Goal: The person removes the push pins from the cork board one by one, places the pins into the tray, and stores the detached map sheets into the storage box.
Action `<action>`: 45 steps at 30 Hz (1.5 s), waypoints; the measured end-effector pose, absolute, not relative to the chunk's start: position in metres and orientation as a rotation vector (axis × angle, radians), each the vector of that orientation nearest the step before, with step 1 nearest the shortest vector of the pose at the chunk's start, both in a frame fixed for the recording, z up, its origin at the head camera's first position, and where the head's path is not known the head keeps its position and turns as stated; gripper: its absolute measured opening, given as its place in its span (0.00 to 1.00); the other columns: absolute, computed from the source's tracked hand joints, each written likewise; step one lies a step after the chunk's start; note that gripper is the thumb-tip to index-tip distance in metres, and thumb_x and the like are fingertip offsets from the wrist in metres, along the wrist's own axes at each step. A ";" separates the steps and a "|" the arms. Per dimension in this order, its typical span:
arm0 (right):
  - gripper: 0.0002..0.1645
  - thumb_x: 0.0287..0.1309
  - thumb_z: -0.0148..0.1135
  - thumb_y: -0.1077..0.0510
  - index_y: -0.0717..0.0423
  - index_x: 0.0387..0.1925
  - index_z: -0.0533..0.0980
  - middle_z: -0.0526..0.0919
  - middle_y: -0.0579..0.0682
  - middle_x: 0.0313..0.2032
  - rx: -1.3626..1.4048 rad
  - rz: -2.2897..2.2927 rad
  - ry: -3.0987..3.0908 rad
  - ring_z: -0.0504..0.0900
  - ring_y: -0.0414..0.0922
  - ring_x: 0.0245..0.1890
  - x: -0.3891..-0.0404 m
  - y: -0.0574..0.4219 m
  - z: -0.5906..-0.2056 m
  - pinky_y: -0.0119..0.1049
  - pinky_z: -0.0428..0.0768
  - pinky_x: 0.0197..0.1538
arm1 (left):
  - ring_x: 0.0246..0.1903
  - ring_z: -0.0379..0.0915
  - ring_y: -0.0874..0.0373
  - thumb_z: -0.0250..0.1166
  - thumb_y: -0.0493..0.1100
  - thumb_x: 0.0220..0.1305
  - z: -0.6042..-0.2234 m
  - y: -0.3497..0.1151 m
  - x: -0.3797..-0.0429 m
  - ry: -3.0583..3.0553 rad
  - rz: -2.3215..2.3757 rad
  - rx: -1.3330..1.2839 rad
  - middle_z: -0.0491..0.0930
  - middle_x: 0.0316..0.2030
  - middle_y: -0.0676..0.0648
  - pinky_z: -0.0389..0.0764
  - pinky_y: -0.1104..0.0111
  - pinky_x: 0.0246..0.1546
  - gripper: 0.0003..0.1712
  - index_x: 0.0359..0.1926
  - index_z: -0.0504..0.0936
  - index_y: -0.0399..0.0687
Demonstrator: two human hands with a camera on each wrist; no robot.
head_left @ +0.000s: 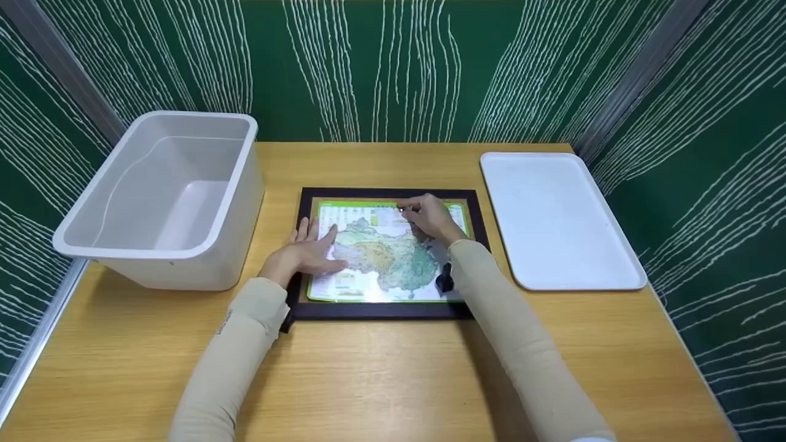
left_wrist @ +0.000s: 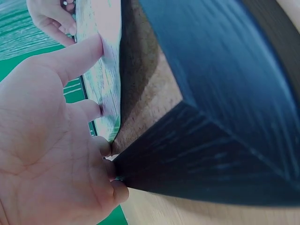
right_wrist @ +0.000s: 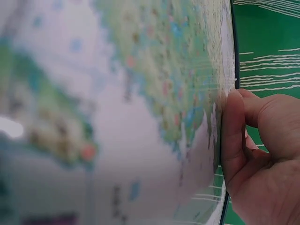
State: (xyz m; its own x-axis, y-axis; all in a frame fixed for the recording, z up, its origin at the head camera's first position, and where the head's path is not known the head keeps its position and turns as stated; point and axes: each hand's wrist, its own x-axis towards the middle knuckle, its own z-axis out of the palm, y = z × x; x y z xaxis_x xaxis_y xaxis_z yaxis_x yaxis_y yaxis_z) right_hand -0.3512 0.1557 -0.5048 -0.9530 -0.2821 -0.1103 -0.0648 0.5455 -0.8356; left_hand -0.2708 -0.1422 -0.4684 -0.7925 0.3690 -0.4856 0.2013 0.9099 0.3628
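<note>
A printed map with a green border lies on a cork board inside a dark frame. Fingers spread, my left hand rests at the map's left edge; its thumb and a finger touch the sheet in the left wrist view, while other fingertips reach the frame's side. My right hand is at the map's top edge with curled fingers. Between its fingertips shows a tiny light, pin-like thing, too small to make out well. In the right wrist view the map's surface fills the left side, beside the curled right fingers.
A deep white plastic bin stands on the wooden table to the left. On the right lies a white tray. Green walls with white streaks enclose the back and sides.
</note>
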 end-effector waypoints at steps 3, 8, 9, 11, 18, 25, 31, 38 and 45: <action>0.19 0.74 0.57 0.60 0.48 0.62 0.80 0.80 0.53 0.29 -0.269 -1.343 2.554 0.71 0.42 0.18 -0.352 0.155 -0.504 0.34 0.70 0.22 | 0.74 0.07 0.36 0.51 0.70 0.71 -0.469 -0.143 -0.270 2.510 0.401 0.405 0.19 0.76 0.30 0.22 0.45 0.73 0.54 0.82 0.35 0.52; 0.20 0.74 0.57 0.60 0.47 0.63 0.80 0.80 0.53 0.28 -0.307 -1.297 2.573 0.72 0.43 0.17 -0.354 0.154 -0.503 0.34 0.70 0.21 | 0.74 0.07 0.36 0.51 0.70 0.72 -0.468 -0.143 -0.269 2.508 0.421 0.412 0.18 0.76 0.30 0.23 0.44 0.73 0.54 0.82 0.35 0.52; 0.20 0.74 0.56 0.60 0.47 0.63 0.80 0.81 0.53 0.28 -0.321 -1.290 2.578 0.72 0.43 0.17 -0.354 0.154 -0.502 0.34 0.71 0.21 | 0.74 0.07 0.36 0.51 0.69 0.72 -0.468 -0.143 -0.269 2.507 0.431 0.412 0.18 0.76 0.30 0.22 0.44 0.73 0.54 0.82 0.35 0.51; 0.20 0.74 0.56 0.60 0.48 0.63 0.80 0.81 0.53 0.29 -0.345 -1.278 2.588 0.73 0.43 0.18 -0.354 0.154 -0.501 0.34 0.71 0.22 | 0.74 0.07 0.36 0.52 0.68 0.72 -0.466 -0.143 -0.269 2.510 0.450 0.409 0.19 0.76 0.30 0.23 0.44 0.73 0.53 0.82 0.36 0.52; 0.19 0.74 0.57 0.59 0.50 0.62 0.80 0.81 0.54 0.31 -0.360 -1.246 2.607 0.73 0.44 0.19 -0.355 0.153 -0.494 0.35 0.71 0.23 | 0.74 0.07 0.35 0.52 0.66 0.74 -0.465 -0.144 -0.268 2.522 0.476 0.425 0.19 0.76 0.31 0.22 0.43 0.72 0.52 0.82 0.37 0.48; 0.18 0.74 0.58 0.57 0.47 0.60 0.81 0.79 0.53 0.33 -0.308 -1.254 2.571 0.73 0.44 0.21 -0.355 0.153 -0.491 0.35 0.71 0.23 | 0.74 0.09 0.35 0.53 0.65 0.73 -0.462 -0.145 -0.268 2.532 0.460 0.426 0.22 0.78 0.33 0.23 0.42 0.72 0.52 0.82 0.37 0.49; 0.16 0.73 0.59 0.58 0.45 0.57 0.83 0.79 0.53 0.32 -0.221 -1.304 2.543 0.72 0.44 0.19 -0.353 0.156 -0.494 0.36 0.71 0.21 | 0.74 0.09 0.36 0.55 0.66 0.73 -0.460 -0.141 -0.269 2.533 0.469 0.429 0.23 0.78 0.34 0.23 0.43 0.72 0.52 0.82 0.38 0.49; 0.16 0.73 0.59 0.57 0.46 0.58 0.83 0.80 0.53 0.32 -0.236 -1.281 2.560 0.74 0.44 0.19 -0.351 0.156 -0.499 0.36 0.73 0.22 | 0.75 0.09 0.37 0.58 0.65 0.71 -0.462 -0.137 -0.270 2.521 0.493 0.356 0.24 0.79 0.35 0.23 0.44 0.73 0.53 0.82 0.41 0.51; 0.17 0.74 0.58 0.58 0.45 0.59 0.83 0.80 0.52 0.35 -0.268 -1.249 2.559 0.74 0.44 0.20 -0.354 0.157 -0.500 0.36 0.72 0.23 | 0.75 0.10 0.37 0.59 0.65 0.70 -0.464 -0.137 -0.269 2.526 0.504 0.355 0.24 0.79 0.35 0.23 0.43 0.73 0.53 0.82 0.41 0.50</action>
